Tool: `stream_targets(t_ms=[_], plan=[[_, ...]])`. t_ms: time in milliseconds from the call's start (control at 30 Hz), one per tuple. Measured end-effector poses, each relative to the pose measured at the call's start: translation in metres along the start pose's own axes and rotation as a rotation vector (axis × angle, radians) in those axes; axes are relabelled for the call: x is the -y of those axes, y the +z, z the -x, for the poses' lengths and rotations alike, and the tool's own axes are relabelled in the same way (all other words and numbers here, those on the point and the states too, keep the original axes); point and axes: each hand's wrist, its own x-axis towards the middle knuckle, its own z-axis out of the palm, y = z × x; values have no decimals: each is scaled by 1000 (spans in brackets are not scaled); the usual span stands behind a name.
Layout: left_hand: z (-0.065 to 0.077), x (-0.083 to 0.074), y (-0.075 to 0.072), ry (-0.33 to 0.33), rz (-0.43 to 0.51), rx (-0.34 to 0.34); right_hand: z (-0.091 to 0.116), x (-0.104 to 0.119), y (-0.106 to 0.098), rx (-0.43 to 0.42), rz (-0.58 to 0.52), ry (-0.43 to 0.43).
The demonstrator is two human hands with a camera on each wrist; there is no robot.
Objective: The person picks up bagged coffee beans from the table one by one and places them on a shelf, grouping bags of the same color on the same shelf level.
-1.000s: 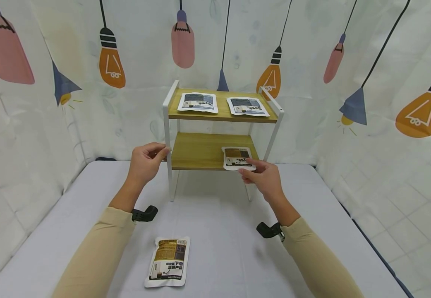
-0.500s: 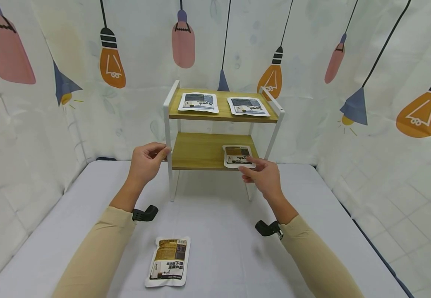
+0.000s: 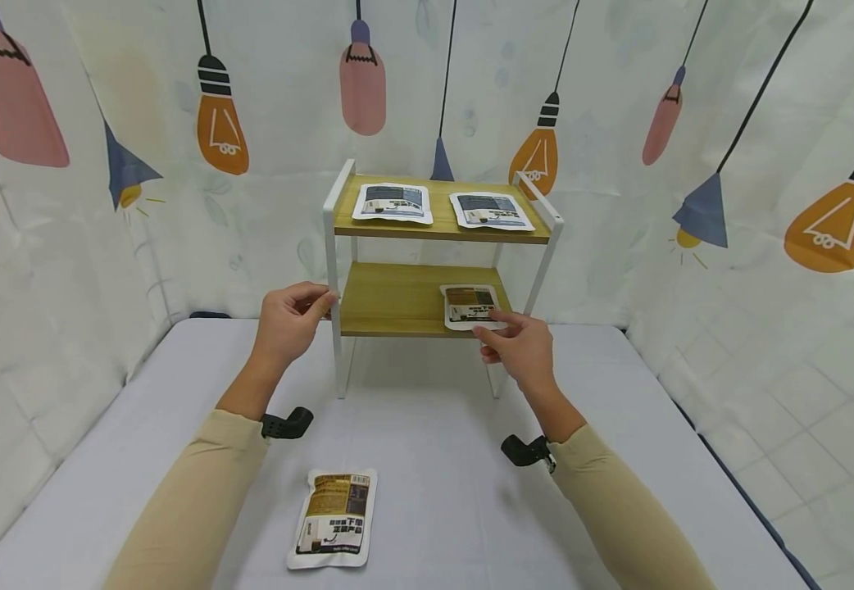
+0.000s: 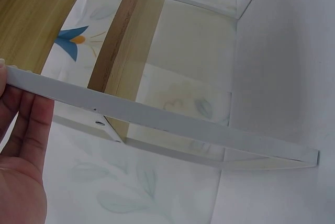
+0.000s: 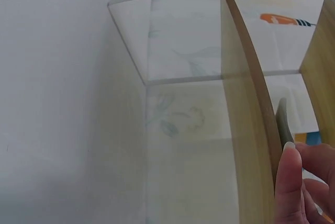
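Head view: the left hand grips the front left post of the rack. The right hand pinches the near edge of the brown pouch, which lies on the lower shelf at 11 o'clock from that hand, long axis front to back.

Left wrist view: fingers curl behind the white post.

Right wrist view: fingertips hold the pouch edge against the shelf board.

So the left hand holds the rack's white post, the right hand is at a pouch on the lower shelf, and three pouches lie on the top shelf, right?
Not quite: the head view shows two pouches on the top shelf, not three. The rest holds: the left hand holds the white post, and the right hand is at the pouch on the lower shelf.
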Motion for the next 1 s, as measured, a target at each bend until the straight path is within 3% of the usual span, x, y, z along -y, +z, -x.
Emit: stream_targets(t_ms=[633,1000], plan=[[2,-3,0,23,-3,-10,0,1,4,-25,12,-51],[2,-3,0,23,-10,-10,2,-1,4,-26,77,-79]])
